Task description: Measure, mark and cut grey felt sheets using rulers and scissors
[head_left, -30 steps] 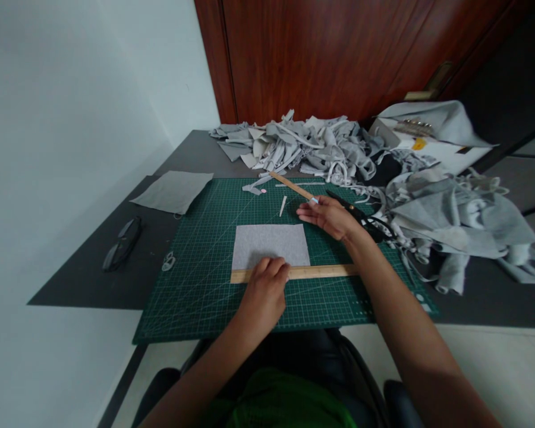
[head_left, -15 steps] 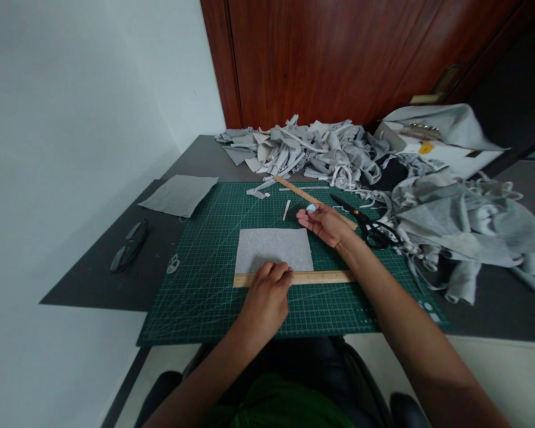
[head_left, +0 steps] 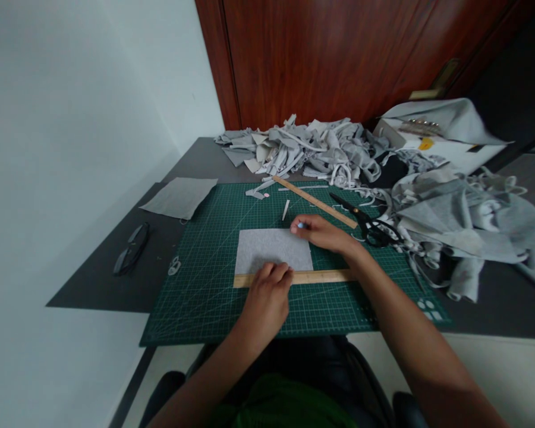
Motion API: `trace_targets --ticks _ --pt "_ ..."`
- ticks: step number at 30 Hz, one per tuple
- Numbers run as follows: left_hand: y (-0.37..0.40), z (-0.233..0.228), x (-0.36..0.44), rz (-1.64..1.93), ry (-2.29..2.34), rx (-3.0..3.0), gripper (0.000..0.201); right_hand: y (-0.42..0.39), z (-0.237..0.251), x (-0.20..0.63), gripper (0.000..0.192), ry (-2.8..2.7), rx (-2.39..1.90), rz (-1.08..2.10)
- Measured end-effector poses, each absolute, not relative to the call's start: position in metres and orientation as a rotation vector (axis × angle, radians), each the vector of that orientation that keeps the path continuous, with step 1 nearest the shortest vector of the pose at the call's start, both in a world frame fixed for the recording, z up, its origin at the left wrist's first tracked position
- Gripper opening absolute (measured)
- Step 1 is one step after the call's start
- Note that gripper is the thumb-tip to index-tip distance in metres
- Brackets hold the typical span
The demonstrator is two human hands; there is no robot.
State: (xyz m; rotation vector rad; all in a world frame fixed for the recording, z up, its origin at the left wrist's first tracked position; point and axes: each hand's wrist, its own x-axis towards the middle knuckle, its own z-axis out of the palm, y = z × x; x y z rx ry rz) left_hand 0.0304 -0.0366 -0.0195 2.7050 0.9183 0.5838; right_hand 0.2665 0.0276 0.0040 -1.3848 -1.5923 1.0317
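The dark, smooth table (head_left: 111, 292) carries a green mat (head_left: 205, 303), flat and printed with a fine pale grid. Behind it sits the scrap pile (head_left: 289, 148), soft grey strips and offcuts in loose curls. The cloth (head_left: 270, 245), a grey, faintly flecked rectangle with fairly straight edges, lies flat mid-mat, already lined up; I can make out no drawn line on it, so marking looks undone. The ruler (head_left: 321, 276), a straight strip of pale wood, is already laid along the cloth's near edge and reaches past its right side. Black scissors (head_left: 368, 223) lie on the mat to the right, unused. The left hand (head_left: 270, 300) holds the ruler down with bent fingers. The right hand (head_left: 304, 227) pinches a small blue chip (head_left: 301, 225) at the cloth's far right corner; whether it touches the fabric, I cannot tell.
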Motion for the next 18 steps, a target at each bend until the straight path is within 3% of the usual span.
trace_targets --ticks 3,10,18 --pt "-0.037 -0.015 0.032 0.602 0.939 2.673 0.033 0.022 0.005 0.268 0.014 -1.986 -1.595 0.736" --pt "-0.035 0.001 0.040 0.368 0.990 2.771 0.035 0.020 0.004 0.272 0.035 -1.962 -1.730 0.812" --pt "-0.011 0.027 0.047 -0.087 0.867 2.849 0.017 0.021 0.001 0.270 0.037 -1.980 -1.766 0.846"
